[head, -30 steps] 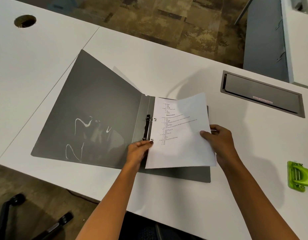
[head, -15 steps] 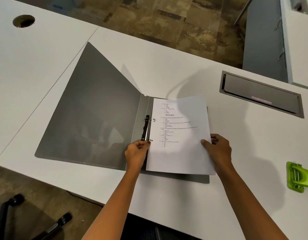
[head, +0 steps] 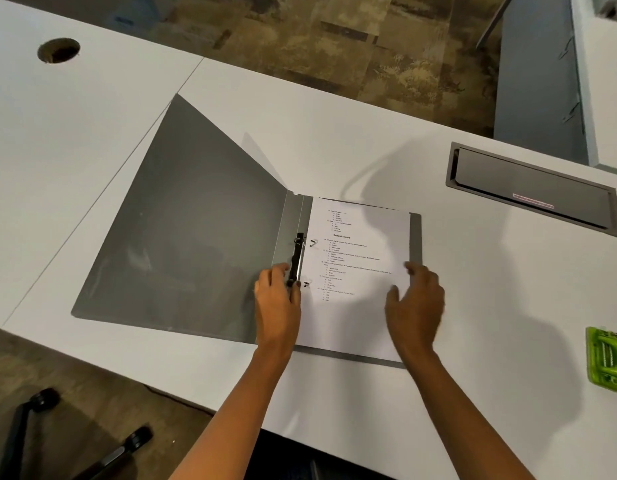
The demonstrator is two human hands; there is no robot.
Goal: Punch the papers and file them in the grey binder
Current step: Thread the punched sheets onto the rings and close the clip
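Squarely before you on the white desk [head: 335, 393], the grey plastic ring binder [head: 196, 237] lies open, its left cover tilted up off the surface. A stack of white printed papers [head: 362, 323] rests on its right cover, with the left edge at the rings. Your left hand [head: 277, 306] pinches the lower end of the black ring mechanism [head: 296, 258] between thumb and curled fingers. Your right hand [head: 416, 306], blurred, is over the stack's right edge with fingers spread; whether it touches cannot be told. A lime-green hole punch [head: 607, 358] sits well apart, far right.

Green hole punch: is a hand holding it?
No, the green plastic hole punch lies alone on the white desk, apart from the left hand and right hand.
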